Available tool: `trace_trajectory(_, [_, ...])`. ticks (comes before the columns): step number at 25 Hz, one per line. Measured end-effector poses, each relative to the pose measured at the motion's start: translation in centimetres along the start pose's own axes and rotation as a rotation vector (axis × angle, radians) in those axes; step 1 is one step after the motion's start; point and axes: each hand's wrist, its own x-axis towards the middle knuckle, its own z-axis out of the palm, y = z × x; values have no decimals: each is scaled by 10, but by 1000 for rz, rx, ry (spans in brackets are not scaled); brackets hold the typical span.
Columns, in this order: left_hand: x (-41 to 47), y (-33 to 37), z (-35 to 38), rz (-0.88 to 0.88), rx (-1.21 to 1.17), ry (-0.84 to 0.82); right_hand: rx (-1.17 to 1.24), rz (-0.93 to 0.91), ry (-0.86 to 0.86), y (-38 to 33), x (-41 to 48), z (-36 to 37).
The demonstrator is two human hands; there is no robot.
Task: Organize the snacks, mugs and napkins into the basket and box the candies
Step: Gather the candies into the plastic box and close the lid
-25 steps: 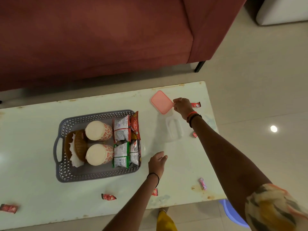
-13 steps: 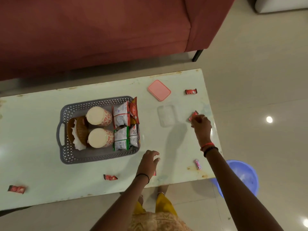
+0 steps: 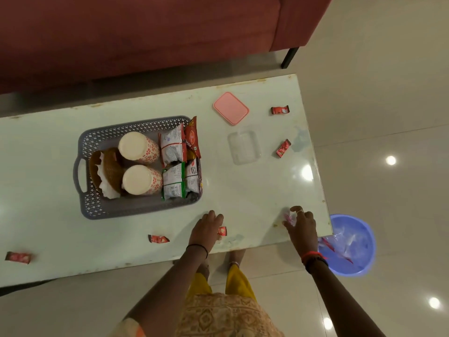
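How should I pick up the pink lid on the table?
The pink lid lies flat beside the clear box, with nothing on it. Being thin and flat, it probably suits a pinch grip on its near rounded corner, coming from the front edge of the table, lifting one edge first.

1. Grey lattice basket, mid-table: 2 mugs upside down w/ red pattern, napkins in brown holder at left end, snack pkts upright at right end.
2. Clear box open, empty, right of basket; pink lid flat just behind it.
3. Red candies loose on table. Pink candy at near right edge.
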Motion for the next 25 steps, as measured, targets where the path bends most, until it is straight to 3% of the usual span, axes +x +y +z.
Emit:
trace_trajectory(7, [3,-5,-3,-33,-138,-83,144,38,70,-12,14,0])
trace_trajectory(13, [-2,15,-16,-108,-432,-46,452,-19,166,-98,37,-30])
trace_trajectory(19, [-2,28,-21,-97,-503,136,495,-188,102,-180,78,-34])
trace_trajectory(22, [5,38,-40,-88,-689,178,470,-204,25,-192,98,-29])
trace_trajectory(25, [17,45,-63,-71,-799,288,437,-186,60,-186,107,-36])
